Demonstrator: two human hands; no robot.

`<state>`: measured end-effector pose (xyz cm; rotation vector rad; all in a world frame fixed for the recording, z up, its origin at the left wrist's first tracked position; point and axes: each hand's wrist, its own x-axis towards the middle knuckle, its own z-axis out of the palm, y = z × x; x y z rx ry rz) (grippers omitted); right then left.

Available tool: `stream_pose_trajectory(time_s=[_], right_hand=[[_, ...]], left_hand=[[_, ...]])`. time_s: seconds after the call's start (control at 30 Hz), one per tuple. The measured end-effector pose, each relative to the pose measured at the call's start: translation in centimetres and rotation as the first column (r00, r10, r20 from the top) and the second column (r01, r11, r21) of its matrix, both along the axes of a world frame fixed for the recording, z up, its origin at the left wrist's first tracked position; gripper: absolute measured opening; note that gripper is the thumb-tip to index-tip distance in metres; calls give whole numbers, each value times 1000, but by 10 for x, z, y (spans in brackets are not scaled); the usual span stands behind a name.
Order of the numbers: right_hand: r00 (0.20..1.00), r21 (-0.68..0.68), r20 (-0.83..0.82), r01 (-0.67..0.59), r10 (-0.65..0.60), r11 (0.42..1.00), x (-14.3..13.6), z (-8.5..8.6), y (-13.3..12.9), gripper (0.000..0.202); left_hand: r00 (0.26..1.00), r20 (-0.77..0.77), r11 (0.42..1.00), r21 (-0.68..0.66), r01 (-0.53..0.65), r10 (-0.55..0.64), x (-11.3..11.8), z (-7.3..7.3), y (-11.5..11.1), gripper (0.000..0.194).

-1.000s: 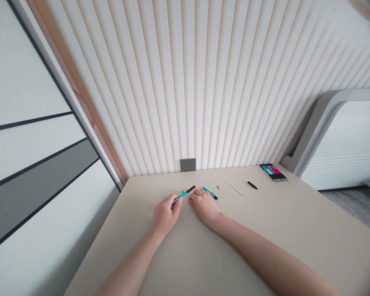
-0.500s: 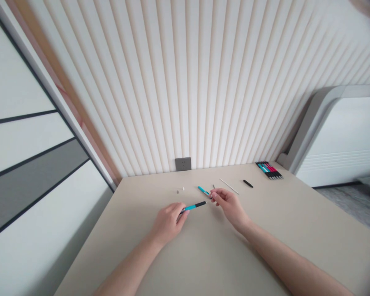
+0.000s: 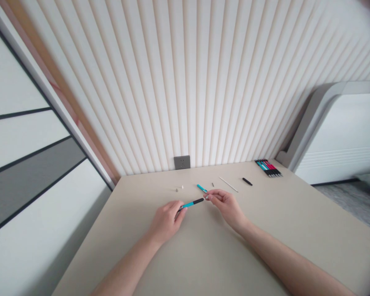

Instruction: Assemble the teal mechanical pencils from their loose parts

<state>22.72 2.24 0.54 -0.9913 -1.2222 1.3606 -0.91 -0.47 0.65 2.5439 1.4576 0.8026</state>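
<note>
My left hand is closed around the back part of a ballpoint pen with a turquoise barrel and a black grip, which points to the right. Just off the pen's front end, the fingertips of my right hand pinch a small silvery pen tip; whether it touches the pen I cannot tell. Behind those fingers lies a turquoise pen barrel, partly hidden. Past it on the table are a small dark spring-like piece, a thin white refill and a black rubber grip.
Two tiny pen parts, one greyish and one white, rest left of the turquoise barrel. Several pens lie in a row at the table's back right. A dark socket is on the ribbed wall behind the table.
My right hand has come slightly left, bringing the silvery tip closer to the pen's front end. The left hand still holds the pen. The whole view has shifted a little.
</note>
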Motion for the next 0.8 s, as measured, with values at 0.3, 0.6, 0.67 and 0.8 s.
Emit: stream_pose_trajectory(time_s=[0.3, 0.6, 0.67, 0.8], right_hand=[[995, -11, 90, -46, 47, 999, -2, -5, -2, 43], [912, 146, 409, -57, -8, 988, 6, 5, -4, 32], [852, 176, 523, -69, -34, 982, 8, 5, -4, 33], [773, 198, 633, -127, -28, 972, 9, 4, -5, 42]], left_hand=[[1000, 30, 1000, 14, 3, -3, -1, -2, 1, 16], [999, 5, 997, 51, 53, -53, -2, 3, 3, 18], [998, -1, 997, 50, 64, -64, -1, 4, 2, 18], [998, -5, 996, 52, 69, -68, -1, 5, 1, 17]])
